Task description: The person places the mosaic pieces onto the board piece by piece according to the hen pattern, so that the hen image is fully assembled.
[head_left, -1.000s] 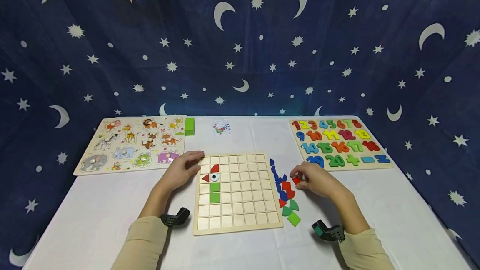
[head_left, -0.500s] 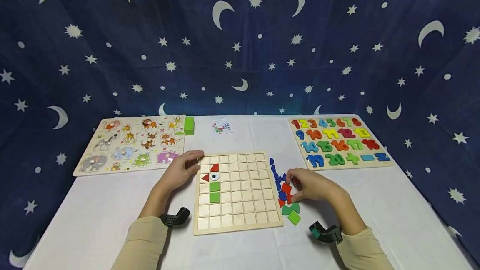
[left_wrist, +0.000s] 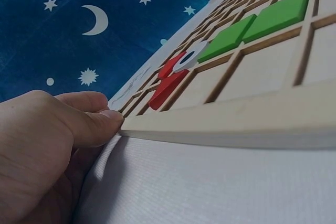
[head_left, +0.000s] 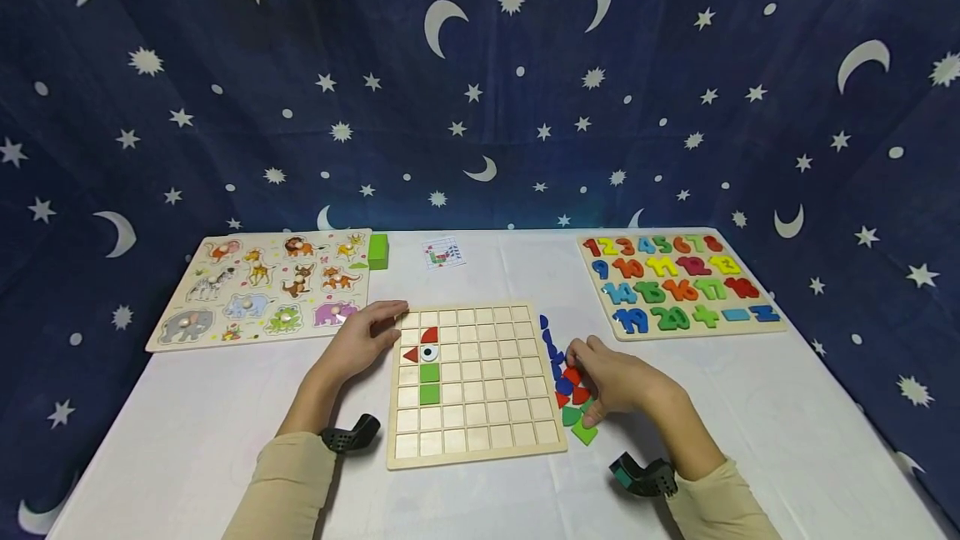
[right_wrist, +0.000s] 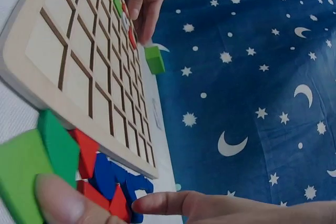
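With thumb and fingers, my left hand (head_left: 358,347) holds the far left corner of a wooden grid board (head_left: 491,415). On the board's left side sit a red quarter-circle (head_left: 430,336), a red triangle (head_left: 411,355), an eye disc (head_left: 429,353) and two green squares (left_wrist: 278,15). My right hand (head_left: 626,377) is spread over the loose pieces beside the board's right edge. Its thumb touches a light green square (right_wrist: 18,169), while the index finger reaches past red pieces (right_wrist: 86,153) and blue pieces (right_wrist: 105,174). A dark green piece (right_wrist: 59,145) lies between the square and the board.
An animal knob puzzle (head_left: 270,323) lies at the back left, with a green block (head_left: 378,252) at its corner. A small picture card (head_left: 444,253) is behind the board. A number puzzle (head_left: 682,332) stands at the back right. A starry curtain (head_left: 510,107) hangs behind the table.
My right hand has moved down along the pile toward the near end, from a red piece to the light green square. The left hand and the board have stayed put.
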Demonstrator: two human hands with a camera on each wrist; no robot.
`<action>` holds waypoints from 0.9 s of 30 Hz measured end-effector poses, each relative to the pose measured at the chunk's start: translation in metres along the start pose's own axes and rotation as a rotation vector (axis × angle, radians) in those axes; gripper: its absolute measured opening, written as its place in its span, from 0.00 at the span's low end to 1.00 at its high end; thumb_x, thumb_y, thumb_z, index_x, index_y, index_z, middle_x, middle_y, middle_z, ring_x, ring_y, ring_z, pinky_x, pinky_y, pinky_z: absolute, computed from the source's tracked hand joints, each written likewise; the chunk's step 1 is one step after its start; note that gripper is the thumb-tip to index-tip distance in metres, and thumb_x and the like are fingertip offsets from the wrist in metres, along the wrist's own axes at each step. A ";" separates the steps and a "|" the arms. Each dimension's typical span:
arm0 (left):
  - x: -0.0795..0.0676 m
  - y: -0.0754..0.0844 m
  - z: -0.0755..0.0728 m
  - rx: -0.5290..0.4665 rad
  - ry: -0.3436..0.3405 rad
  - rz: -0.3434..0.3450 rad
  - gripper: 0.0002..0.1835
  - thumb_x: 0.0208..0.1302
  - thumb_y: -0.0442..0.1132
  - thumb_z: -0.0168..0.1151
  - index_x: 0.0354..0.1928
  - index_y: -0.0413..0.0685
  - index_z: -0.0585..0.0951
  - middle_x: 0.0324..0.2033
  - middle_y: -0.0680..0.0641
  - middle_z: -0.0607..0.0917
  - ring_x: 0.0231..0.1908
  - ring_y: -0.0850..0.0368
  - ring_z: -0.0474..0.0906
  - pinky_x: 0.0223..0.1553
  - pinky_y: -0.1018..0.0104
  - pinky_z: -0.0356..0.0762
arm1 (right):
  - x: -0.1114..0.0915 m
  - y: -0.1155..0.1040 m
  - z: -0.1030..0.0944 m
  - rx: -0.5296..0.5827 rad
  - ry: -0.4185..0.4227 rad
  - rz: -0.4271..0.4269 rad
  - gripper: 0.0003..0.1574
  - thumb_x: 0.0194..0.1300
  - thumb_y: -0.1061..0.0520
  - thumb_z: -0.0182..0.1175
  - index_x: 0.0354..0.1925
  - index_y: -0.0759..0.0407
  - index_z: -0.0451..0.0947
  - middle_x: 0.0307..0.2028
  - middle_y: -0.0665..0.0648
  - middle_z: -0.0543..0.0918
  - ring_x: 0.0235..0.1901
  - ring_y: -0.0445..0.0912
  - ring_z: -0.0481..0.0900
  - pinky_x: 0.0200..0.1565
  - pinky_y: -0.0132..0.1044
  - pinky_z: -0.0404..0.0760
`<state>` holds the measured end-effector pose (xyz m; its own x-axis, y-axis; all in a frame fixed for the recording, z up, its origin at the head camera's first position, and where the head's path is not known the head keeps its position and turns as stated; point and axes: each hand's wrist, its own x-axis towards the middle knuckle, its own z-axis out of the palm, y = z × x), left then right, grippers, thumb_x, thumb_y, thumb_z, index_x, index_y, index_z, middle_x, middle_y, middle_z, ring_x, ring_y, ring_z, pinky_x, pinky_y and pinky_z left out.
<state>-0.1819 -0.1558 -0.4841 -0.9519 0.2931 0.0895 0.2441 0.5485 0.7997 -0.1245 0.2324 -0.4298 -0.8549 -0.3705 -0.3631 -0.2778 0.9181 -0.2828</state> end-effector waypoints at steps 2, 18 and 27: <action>0.000 0.000 0.000 -0.002 0.001 -0.001 0.24 0.62 0.32 0.59 0.62 0.44 0.74 0.62 0.43 0.74 0.66 0.44 0.65 0.70 0.48 0.59 | 0.001 0.000 0.001 -0.007 0.022 0.010 0.46 0.29 0.43 0.79 0.45 0.48 0.65 0.37 0.50 0.67 0.32 0.44 0.69 0.33 0.35 0.73; -0.001 0.001 -0.001 0.006 0.003 -0.001 0.24 0.63 0.32 0.59 0.62 0.43 0.74 0.62 0.43 0.74 0.67 0.43 0.64 0.69 0.47 0.58 | 0.004 0.025 -0.010 0.162 0.008 -0.123 0.17 0.45 0.57 0.75 0.34 0.45 0.79 0.30 0.48 0.74 0.32 0.42 0.71 0.33 0.29 0.74; 0.000 0.001 0.000 0.001 0.006 0.012 0.24 0.62 0.32 0.59 0.62 0.43 0.74 0.62 0.43 0.75 0.66 0.43 0.65 0.69 0.47 0.59 | 0.004 0.031 -0.009 0.159 -0.001 -0.129 0.15 0.45 0.59 0.74 0.31 0.46 0.79 0.27 0.47 0.74 0.29 0.41 0.70 0.30 0.29 0.74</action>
<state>-0.1814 -0.1556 -0.4836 -0.9500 0.2949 0.1023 0.2553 0.5456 0.7982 -0.1407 0.2603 -0.4318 -0.8162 -0.4841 -0.3154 -0.3123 0.8289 -0.4640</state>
